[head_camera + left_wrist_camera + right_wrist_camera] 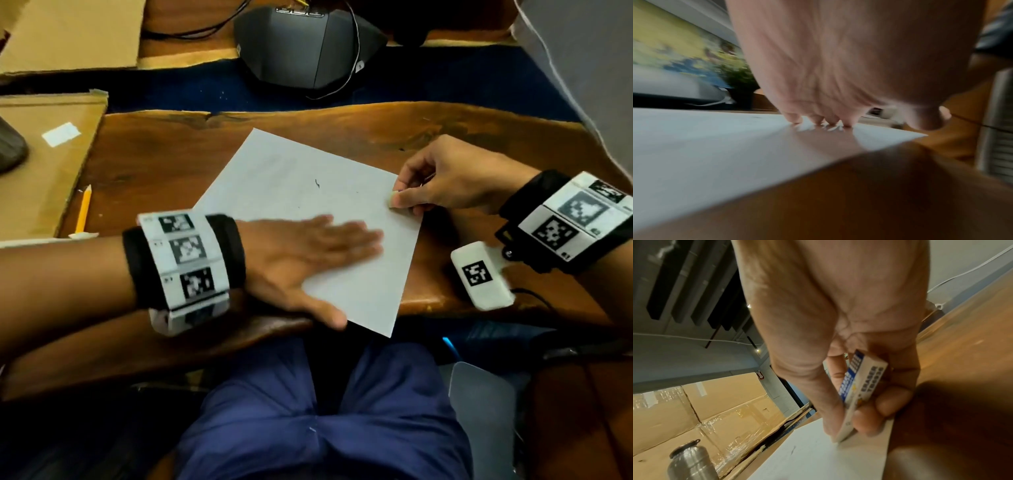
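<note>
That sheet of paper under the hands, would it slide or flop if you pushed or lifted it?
Probably slides easily: the sheet of paper lies loose on the smooth wooden table, and the left hand lies flat on it, likely pinning it against the eraser. Lifted by one edge it would likely droop, being a single thin sheet.

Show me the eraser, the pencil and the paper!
eraser [869,378], right wrist view, on its printed wrapper.
pencil [84,209], head view, middle of its yellow shaft.
paper [291,171], head view, bare white middle.
</note>
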`<state>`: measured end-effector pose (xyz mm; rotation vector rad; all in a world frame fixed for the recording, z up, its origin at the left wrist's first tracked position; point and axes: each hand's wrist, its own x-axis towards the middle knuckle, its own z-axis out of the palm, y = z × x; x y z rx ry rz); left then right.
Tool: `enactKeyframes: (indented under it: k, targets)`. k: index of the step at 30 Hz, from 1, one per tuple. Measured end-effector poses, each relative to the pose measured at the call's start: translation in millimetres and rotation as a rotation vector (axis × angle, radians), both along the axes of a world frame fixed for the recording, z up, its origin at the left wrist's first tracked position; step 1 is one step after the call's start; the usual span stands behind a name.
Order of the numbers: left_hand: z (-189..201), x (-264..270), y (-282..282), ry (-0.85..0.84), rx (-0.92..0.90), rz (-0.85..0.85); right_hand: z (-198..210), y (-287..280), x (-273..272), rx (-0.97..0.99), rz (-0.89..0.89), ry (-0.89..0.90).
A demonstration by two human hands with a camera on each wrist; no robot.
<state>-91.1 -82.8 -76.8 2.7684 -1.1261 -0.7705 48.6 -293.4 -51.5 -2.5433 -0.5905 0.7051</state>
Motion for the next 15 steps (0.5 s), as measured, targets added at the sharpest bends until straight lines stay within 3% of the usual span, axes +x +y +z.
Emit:
enactKeyframes:
  k: [2,4,7,11,15]
  targets:
    - [7.1,14.9,20.0,-0.024,0.148,0.167,-0.1,-0.3,-0.9,0.018,-0.012,0.015]
    - [17.6,20.9,25.9,-0.057,0.248,0.231,1.1,0.1,-0.6,0.032,-0.014,0.031]
    - [30.6,7.5,-1.3,-0.053,0.201,0.084,2.4,1.7,2.4,0.009,-0.005,0.035]
    - [19.6,-7.0,-33.7,0.088,0.111,-0.115,4.2,3.2,4.8,-0.004,0.004,0.051]
    - [9.7,18.8,-8.8,0.082,0.103,0.077,3.6,2.2,1.0,0.016,-0.001,0.048]
